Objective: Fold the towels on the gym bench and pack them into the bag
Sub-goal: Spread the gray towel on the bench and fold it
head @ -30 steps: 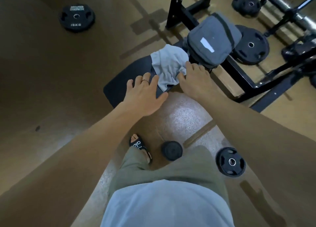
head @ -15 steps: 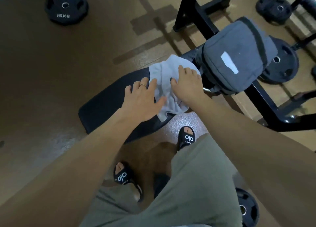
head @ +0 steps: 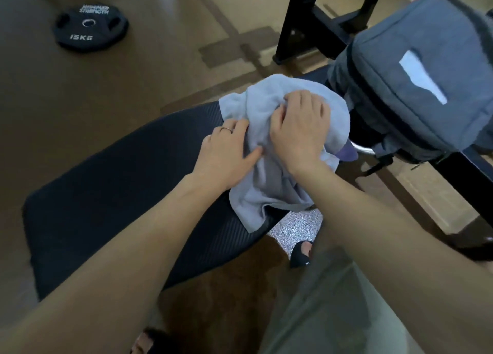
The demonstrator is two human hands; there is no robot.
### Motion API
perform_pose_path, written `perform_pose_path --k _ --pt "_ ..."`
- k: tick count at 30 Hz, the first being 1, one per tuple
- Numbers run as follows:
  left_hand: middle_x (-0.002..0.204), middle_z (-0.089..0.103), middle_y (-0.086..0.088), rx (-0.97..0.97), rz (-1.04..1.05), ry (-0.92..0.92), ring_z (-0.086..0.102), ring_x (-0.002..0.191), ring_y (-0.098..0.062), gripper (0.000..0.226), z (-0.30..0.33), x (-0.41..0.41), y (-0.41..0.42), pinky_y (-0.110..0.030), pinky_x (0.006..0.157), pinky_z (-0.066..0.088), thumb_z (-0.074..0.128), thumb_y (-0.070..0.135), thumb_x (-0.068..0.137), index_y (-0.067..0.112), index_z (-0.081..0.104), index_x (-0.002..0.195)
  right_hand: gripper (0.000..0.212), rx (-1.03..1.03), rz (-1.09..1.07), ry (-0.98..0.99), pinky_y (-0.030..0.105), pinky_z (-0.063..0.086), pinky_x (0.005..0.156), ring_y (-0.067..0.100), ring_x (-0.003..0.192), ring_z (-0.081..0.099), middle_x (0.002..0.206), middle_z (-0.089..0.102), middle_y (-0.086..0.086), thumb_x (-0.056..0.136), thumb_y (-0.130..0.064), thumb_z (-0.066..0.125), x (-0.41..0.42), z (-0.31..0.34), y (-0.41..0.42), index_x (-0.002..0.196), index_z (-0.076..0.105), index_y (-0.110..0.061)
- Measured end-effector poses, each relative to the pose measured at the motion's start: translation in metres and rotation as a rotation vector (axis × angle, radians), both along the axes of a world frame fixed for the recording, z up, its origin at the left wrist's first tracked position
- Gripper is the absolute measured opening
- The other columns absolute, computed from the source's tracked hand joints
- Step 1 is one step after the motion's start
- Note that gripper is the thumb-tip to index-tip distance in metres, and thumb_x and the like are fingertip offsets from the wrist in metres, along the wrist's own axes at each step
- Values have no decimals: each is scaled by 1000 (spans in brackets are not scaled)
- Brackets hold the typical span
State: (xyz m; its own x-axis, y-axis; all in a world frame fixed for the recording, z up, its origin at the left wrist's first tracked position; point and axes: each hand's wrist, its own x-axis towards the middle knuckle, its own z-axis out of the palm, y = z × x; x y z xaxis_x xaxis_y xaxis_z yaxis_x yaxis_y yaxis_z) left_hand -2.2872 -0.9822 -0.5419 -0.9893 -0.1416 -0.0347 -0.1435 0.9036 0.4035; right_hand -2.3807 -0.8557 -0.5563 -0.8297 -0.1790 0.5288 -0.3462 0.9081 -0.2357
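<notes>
Right hand [head: 298, 129] bunches towel [head: 269, 191] for folding; left hand [head: 226, 153] flat, pinning it on worktop [head: 112, 201]; bag [head: 416, 76] at 2 o'clock.

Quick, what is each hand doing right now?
Left hand: open, fingers flat on the grey towel.
Right hand: closed, gripping the towel.

A rumpled grey towel [head: 269, 191] on the black bench [head: 128, 193] is gripped by the right hand [head: 298, 129]; the left hand [head: 226, 151] is laid flat against it, beside the grey bag [head: 416, 68].
</notes>
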Motion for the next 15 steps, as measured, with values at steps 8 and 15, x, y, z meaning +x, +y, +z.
perform_pose_path --k 8,15 --pt "103 50 3 309 119 114 53 93 -20 11 29 11 3 -33 85 48 51 24 101 17 58 97 19 -140 152 -18 34 32 83 25 84 53 89 61 4 96 -18 46 4 43 12 88 62 -12" --pt "72 45 10 727 227 318 38 61 0 13 86 30 27 -11 58 35 49 12 99 13 50 86 20 -331 134 -173 35 40 90 23 96 57 104 63 1 96 -23 46 28 75 40 104 62 -15"
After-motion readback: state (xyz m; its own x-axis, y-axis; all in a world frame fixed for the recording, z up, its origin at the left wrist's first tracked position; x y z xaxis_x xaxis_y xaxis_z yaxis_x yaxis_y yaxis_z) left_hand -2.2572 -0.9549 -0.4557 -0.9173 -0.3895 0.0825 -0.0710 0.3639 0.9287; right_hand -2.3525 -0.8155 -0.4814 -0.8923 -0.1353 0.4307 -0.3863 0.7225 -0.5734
